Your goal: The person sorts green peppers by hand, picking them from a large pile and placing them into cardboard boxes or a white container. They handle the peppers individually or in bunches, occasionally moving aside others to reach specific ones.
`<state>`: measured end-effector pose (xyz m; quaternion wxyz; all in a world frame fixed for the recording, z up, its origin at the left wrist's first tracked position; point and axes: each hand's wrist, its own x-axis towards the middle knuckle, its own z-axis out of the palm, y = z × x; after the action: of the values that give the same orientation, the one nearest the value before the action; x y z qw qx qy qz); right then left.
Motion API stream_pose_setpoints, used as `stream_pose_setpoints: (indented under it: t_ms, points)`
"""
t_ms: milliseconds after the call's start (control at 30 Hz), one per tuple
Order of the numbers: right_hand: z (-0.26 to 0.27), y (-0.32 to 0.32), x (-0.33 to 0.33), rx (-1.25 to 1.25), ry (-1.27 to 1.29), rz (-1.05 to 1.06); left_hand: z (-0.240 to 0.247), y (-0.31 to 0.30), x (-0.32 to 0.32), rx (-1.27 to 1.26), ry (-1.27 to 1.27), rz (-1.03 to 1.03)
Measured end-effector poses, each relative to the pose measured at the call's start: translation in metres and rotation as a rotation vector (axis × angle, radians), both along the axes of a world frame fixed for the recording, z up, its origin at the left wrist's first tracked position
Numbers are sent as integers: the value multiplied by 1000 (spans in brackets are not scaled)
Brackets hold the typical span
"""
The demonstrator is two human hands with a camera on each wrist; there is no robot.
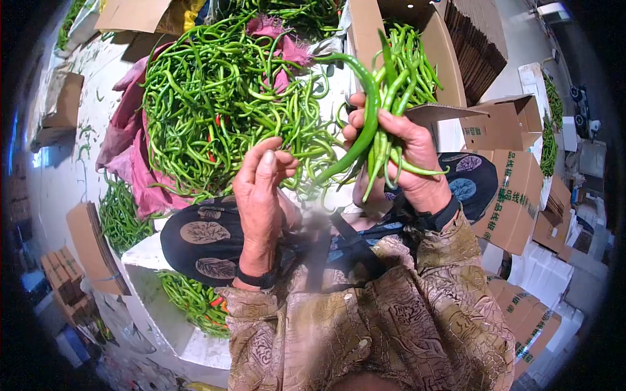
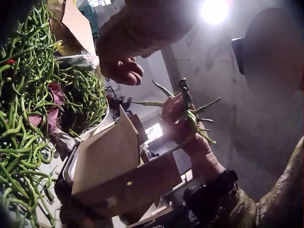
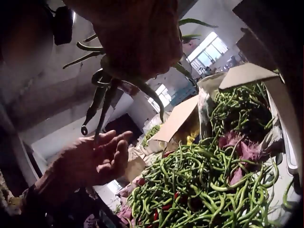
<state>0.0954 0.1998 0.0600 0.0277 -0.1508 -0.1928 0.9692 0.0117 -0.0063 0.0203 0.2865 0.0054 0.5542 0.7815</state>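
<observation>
My right hand (image 1: 414, 153) grips a bunch of green chili peppers (image 1: 391, 88), their ends sticking out above and below the fingers. One long curved pepper (image 1: 370, 111) in that bunch arcs down towards the left. In the left wrist view the same hand (image 2: 187, 128) is raised, with peppers poking out on several sides. My left hand (image 1: 262, 186) is apart from the bunch, its fingers loosely bent and nothing between them. A big heap of green chili peppers (image 1: 202, 98), with a few red ones, lies beyond the hands on a pink sack (image 1: 127, 140).
At the upper right stands a cardboard box (image 1: 456, 65) with peppers inside. A white foam box (image 1: 147, 287) holding more peppers is at the lower left. Printed cartons (image 1: 512, 202) and stacked flat cardboard (image 1: 473, 39) line the right side.
</observation>
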Motion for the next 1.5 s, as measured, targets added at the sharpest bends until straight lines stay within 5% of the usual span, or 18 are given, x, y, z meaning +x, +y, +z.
stream_pose_setpoints:
  t_ms: [133, 167, 200, 233, 267, 300, 400, 467, 533, 600, 633, 700, 800, 933, 1067, 1200, 1267, 1500]
  points:
    - [26, 18, -3, 264, 1, -33, 3, 1, 3, 16, -19, -54]
    - [54, 12, 10, 745, -92, -104, 11, -1, 3, 31, -55, -20]
    - [60, 24, 10, 735, 25, -163, 19, -9, 1, 40, -84, -21]
    - [76, 32, 20, 1378, 128, -292, 35, -13, 0, 32, -82, 24]
    - [94, 72, 13, 858, -81, -227, 52, -18, -1, 22, -79, 70]
    - [103, 104, 8, 596, 84, -193, 62, -31, -6, 110, -40, 41]
    - [112, 195, 15, 945, -39, -203, 94, -82, -32, 171, 111, -2]
    - [89, 242, 3, 1146, -337, 25, 106, -104, -53, 34, 287, 38]
    - [67, 228, -5, 1544, -682, 122, 106, -114, -76, -245, 415, 26]
    - [40, 200, 2, 1812, -699, -138, 91, -109, -94, -508, 416, -33]
    - [48, 189, -2, 1951, -696, -40, 68, -115, -108, -501, 356, -90]
    - [67, 132, 2, 1745, -518, -15, 15, -117, -121, -558, 233, -225]
    - [74, 41, 9, 1548, -544, 334, -79, -93, -120, -579, 96, -430]
    - [-55, -4, 17, 1087, -517, 620, -160, -28, -104, -671, 257, -499]
    - [-159, 5, -38, 1337, -627, 236, -224, 17, -105, -688, 492, -476]
    - [-244, 24, -90, 1416, -918, 454, -240, 42, -101, -916, 787, -471]
    - [-286, 29, -102, 1461, -1047, 423, -236, 54, -103, -1015, 562, -607]
    - [-342, 39, -114, 1316, -1061, 435, -272, 59, -85, -908, 648, -364]
